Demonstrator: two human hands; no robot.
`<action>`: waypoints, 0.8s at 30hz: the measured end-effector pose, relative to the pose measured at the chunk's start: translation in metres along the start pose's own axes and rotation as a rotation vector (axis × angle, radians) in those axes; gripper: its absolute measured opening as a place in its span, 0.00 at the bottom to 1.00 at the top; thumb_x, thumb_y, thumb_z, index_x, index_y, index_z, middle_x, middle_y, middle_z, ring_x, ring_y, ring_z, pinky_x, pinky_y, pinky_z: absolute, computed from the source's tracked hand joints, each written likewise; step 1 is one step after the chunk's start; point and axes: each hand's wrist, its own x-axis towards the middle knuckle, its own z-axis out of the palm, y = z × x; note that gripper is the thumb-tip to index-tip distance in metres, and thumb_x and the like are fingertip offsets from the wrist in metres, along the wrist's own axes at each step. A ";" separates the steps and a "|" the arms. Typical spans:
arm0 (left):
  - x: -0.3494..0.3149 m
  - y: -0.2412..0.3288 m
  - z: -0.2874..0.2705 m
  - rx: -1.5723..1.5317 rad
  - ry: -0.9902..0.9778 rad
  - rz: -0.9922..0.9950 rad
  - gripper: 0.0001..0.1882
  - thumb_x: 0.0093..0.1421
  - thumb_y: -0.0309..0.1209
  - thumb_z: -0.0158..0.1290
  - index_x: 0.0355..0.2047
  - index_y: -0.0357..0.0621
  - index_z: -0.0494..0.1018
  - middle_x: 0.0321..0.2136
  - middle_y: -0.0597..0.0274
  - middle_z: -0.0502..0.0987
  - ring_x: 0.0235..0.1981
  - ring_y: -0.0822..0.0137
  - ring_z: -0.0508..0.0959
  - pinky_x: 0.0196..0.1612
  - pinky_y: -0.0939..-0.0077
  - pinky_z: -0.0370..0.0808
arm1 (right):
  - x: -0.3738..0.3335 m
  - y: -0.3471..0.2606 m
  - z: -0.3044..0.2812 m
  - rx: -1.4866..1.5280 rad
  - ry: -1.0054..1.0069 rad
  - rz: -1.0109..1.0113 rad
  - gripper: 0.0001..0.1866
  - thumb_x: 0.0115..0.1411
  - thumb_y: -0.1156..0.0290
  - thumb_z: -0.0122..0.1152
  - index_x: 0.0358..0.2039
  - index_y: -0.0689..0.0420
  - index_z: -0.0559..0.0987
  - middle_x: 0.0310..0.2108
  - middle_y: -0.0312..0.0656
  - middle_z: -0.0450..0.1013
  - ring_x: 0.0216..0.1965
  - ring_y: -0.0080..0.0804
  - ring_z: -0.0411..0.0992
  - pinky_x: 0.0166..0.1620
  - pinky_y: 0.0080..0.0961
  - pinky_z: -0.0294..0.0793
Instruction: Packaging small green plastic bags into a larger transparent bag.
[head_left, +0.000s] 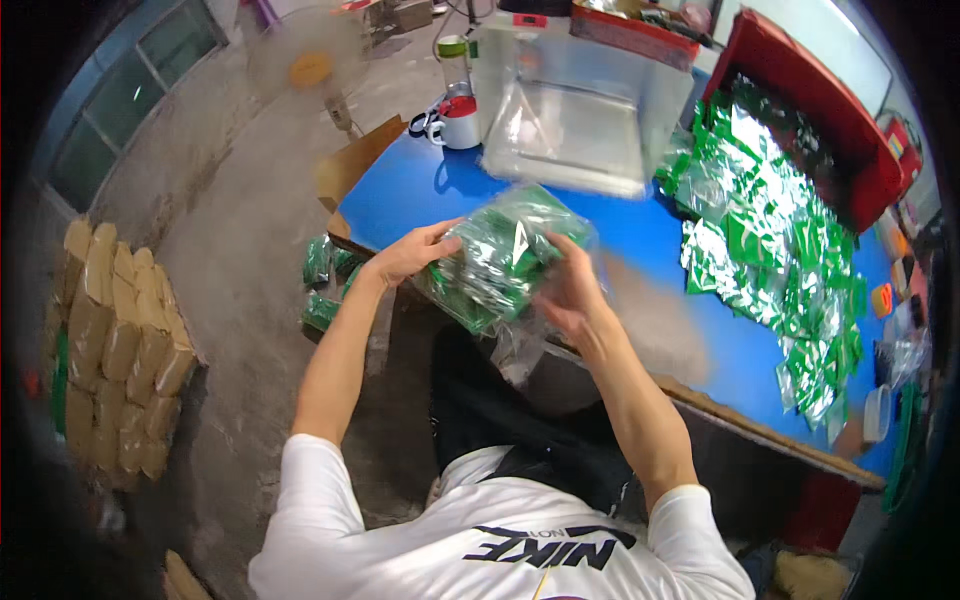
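Between my two hands is a clear plastic bag [500, 265] filled with green packets, held over the near edge of the blue table [400, 200]. My left hand [415, 252] grips its left side, thumb on top. On the right side, my right hand [573, 285] has its fingers closed round the plastic. A loose end of the bag hangs below, near my lap. Off to the right, a large heap of shiny green packets [765, 235] spreads over the table out of a tipped red bin [830, 120].
A clear plastic box [570, 130] stands at the back of the table, beside a white mug [460, 125] and a bottle with a green lid [454, 60]. More green bundles [320, 310] lie low on the left. Brown paper-wrapped packs [125, 350] are stacked at far left, and a fan [310, 70] stands behind.
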 end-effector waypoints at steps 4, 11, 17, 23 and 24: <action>-0.010 0.010 0.017 -0.134 0.055 -0.082 0.35 0.68 0.44 0.53 0.68 0.39 0.58 0.64 0.59 0.65 0.64 0.67 0.63 0.66 0.71 0.57 | 0.008 0.028 0.022 0.039 0.020 -0.004 0.31 0.71 0.45 0.38 0.63 0.56 0.64 0.61 0.45 0.67 0.61 0.43 0.65 0.64 0.51 0.61; 0.003 0.038 0.061 -0.309 0.257 -0.206 0.37 0.63 0.34 0.60 0.67 0.33 0.57 0.60 0.55 0.69 0.57 0.66 0.70 0.59 0.72 0.68 | -0.013 -0.010 0.043 -0.116 0.203 0.119 0.36 0.72 0.42 0.29 0.66 0.58 0.60 0.64 0.49 0.63 0.65 0.44 0.61 0.68 0.52 0.56; 0.012 0.047 0.064 -0.012 0.297 -0.219 0.45 0.59 0.42 0.63 0.67 0.28 0.54 0.61 0.48 0.67 0.61 0.62 0.68 0.62 0.68 0.66 | -0.053 -0.071 -0.068 -1.016 0.267 0.101 0.23 0.72 0.54 0.44 0.52 0.61 0.74 0.41 0.47 0.79 0.37 0.44 0.80 0.39 0.36 0.83; 0.075 0.027 0.069 -0.257 0.086 -0.054 0.36 0.61 0.36 0.61 0.65 0.39 0.60 0.54 0.57 0.73 0.51 0.66 0.74 0.55 0.69 0.72 | -0.015 -0.049 -0.090 -1.493 0.424 -0.423 0.36 0.69 0.45 0.45 0.25 0.72 0.78 0.24 0.69 0.73 0.31 0.67 0.75 0.35 0.51 0.75; 0.076 0.028 0.073 -0.304 0.079 -0.087 0.36 0.61 0.36 0.61 0.65 0.39 0.60 0.54 0.57 0.73 0.51 0.66 0.74 0.55 0.70 0.72 | -0.014 -0.051 -0.079 -1.256 0.514 -0.250 0.38 0.67 0.42 0.46 0.24 0.72 0.77 0.23 0.67 0.74 0.29 0.64 0.76 0.38 0.51 0.74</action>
